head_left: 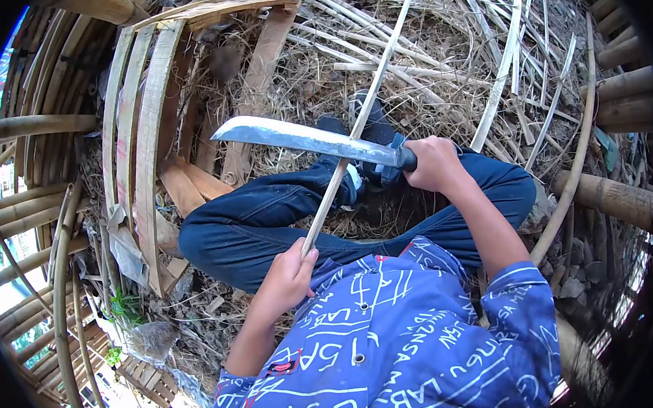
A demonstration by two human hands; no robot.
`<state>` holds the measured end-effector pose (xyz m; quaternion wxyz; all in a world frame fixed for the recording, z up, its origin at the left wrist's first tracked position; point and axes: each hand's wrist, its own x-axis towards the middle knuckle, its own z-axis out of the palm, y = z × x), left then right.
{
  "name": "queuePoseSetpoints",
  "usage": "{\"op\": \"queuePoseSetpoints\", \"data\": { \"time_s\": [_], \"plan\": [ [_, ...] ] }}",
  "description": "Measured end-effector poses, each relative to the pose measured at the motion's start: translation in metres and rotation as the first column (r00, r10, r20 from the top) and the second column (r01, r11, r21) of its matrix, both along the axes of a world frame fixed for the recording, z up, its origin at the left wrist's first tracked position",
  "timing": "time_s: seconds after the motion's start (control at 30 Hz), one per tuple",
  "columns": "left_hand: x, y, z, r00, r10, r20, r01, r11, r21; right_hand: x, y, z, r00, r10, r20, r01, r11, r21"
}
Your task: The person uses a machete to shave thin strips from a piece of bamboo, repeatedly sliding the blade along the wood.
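My right hand (435,163) is wrapped round the dark handle of a machete (300,138). Its broad, pale blade points left across my lap. The blade crosses a long, thin bamboo strip (377,100) and seems to touch it near the handle end. Closed on the lower end of that strip is my left hand (289,271), close to my belly. From there the strip slants up and to the right, past my shoes (374,126), and out of the top of the view.
A slatted wooden crate (159,124) lies at the upper left. Many split strips (515,50) and shavings cover the ground ahead. Bamboo poles (618,201) stand at the right, and a bamboo fence (30,192) runs along the left. My bent legs (246,231) frame the work area.
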<state>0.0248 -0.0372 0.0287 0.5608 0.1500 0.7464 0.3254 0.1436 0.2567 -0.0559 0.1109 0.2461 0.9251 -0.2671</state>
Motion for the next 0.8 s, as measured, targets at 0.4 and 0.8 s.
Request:
{"op": "queuePoseSetpoints", "data": {
  "time_s": [0.4, 0.8],
  "plan": [
    [-0.013, -0.035, 0.016, 0.998, 0.002, 0.062, 0.001, 0.999, -0.04, 0.029, 0.09, -0.017, 0.958, -0.288, -0.007, 0.281, 0.928, 0.246],
    [-0.018, -0.037, -0.003, 0.995, 0.03, 0.096, -0.026, 0.999, -0.037, 0.003, 0.01, -0.013, 0.987, -0.157, -0.038, 0.158, 0.987, 0.023]
  ]
}}
